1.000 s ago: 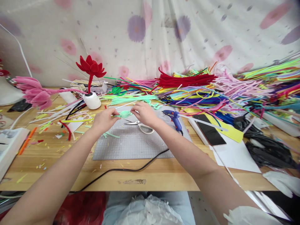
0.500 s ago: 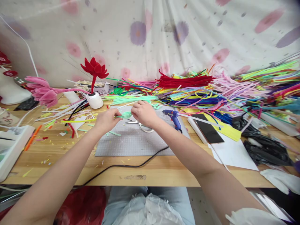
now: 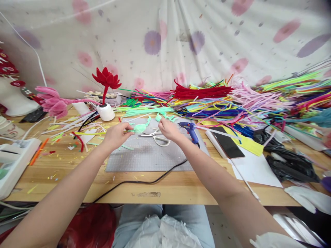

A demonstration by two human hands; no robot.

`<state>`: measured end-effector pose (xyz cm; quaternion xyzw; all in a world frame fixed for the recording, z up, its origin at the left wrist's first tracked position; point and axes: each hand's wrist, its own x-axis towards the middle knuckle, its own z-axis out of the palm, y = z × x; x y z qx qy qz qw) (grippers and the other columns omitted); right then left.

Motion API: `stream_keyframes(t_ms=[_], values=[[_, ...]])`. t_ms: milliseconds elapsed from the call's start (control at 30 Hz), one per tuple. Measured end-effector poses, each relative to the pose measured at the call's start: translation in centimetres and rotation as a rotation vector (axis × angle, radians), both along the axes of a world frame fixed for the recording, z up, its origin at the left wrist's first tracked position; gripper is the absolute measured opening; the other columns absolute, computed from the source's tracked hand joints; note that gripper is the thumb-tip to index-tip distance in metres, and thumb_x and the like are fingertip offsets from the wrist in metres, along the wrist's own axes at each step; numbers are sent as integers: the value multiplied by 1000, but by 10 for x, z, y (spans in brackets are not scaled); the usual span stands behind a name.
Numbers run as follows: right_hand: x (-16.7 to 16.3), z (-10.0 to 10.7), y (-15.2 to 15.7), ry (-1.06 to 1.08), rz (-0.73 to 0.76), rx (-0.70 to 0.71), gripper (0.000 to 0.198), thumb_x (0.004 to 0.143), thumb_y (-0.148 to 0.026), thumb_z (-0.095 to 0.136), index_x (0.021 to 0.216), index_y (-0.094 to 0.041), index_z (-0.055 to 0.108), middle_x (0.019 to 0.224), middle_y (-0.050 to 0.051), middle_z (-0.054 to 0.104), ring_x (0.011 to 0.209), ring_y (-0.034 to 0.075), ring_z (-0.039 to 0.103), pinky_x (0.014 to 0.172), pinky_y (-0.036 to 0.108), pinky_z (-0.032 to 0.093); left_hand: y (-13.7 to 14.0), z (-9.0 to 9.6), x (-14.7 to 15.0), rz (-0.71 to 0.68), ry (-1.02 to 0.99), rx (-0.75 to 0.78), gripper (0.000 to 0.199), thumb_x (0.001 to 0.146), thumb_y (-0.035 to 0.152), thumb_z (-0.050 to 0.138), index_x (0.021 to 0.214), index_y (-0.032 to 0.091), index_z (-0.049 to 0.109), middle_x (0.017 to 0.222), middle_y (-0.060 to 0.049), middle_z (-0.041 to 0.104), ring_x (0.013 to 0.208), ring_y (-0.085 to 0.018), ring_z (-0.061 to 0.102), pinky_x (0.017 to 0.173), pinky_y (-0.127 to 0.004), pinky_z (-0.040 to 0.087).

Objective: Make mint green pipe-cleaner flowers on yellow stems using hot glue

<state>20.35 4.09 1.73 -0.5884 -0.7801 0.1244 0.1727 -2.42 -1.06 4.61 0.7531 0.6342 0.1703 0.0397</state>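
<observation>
My left hand pinches one end of a mint-green pipe-cleaner petal, a looped piece with a twisted tip pointing up and right. To its right is my right hand, fingers closed; whether anything is between them is hidden. Just behind those fingers lie more mint-green pipe-cleaner pieces. Scissors with white handles rest partly spread on the grey cutting mat, between and below my hands. A blue glue gun lies right of my right hand.
Bundles of coloured pipe cleaners line the back. At left stand a red pipe-cleaner flower in a white pot, a pink flower and a power strip. A phone lies right; a black cable crosses the front.
My right hand has come away from the green petal and moved right and slightly down. My left hand still holds the petal, now more exposed along with the scissors.
</observation>
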Motion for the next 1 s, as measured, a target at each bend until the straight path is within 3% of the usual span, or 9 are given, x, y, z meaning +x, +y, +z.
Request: stream_keyframes(t_ms=[200,400,467,533,633,733,1000], values=[[2,-14,-4,-47,-78,-78,30,87,-26,32,90,-15,60,85,11,67,74,19,58,58,26,30,-2,-4,-4,-107,-6,81,20,77,37,55,88,22,63,94,-2,69,85,-19,62,70,-28,42],[10,-24,-4,64,-16,-110,33,85,-33,37,71,-15,61,67,6,63,62,15,53,55,25,28,0,-7,-6,-145,7,129,25,80,38,51,91,21,64,93,-4,69,79,-18,62,70,-28,43],[15,-30,-4,195,49,-171,25,82,-31,43,71,-15,59,65,3,61,59,12,52,54,23,31,1,-9,-6,-152,0,119,27,81,39,50,93,21,64,94,-4,69,77,-17,62,71,-28,43],[18,-33,-4,408,147,-264,13,75,-26,52,81,-16,58,76,1,62,58,9,51,54,21,34,2,-11,-6,-174,-11,108,28,81,40,49,95,21,64,95,-4,68,78,-17,62,71,-28,44],[16,-31,-4,780,217,-417,29,68,-28,61,95,-19,54,90,1,59,62,8,53,52,19,38,3,-13,-4,-209,-18,103,30,81,41,49,97,21,64,98,-4,68,81,-17,62,71,-28,44],[6,-22,-5,1060,200,-512,30,68,-38,62,89,-19,56,84,0,56,64,8,52,52,19,39,3,-14,0,-212,-2,92,29,80,41,49,96,22,64,98,-4,68,79,-17,62,72,-28,44],[-19,-11,-10,1328,315,-808,33,58,-41,72,72,-16,56,56,-6,44,49,4,37,46,18,32,4,-14,3,-244,-12,137,31,76,43,55,96,19,61,96,-6,68,84,-18,61,72,-27,44]])
